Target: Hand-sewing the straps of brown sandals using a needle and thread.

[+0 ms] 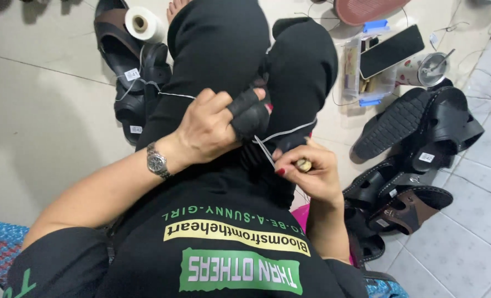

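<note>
My left hand (215, 126), with a wristwatch on the wrist and black finger guards on two fingers, grips a black sandal piece (256, 118) held between my knees. My right hand (306, 171) pinches a small wooden-handled awl (302, 164) whose metal tip points up toward the sandal piece. A white thread (289, 131) runs from the work across my lap and up left to a white thread spool (143, 23) on the floor.
Black sandals (132, 72) lie on the floor at the upper left. A pile of black and brown sandals (416, 160) sits at the right. A clear plastic box with a dark phone-like slab (386, 52) and a cup (430, 69) stand at the upper right.
</note>
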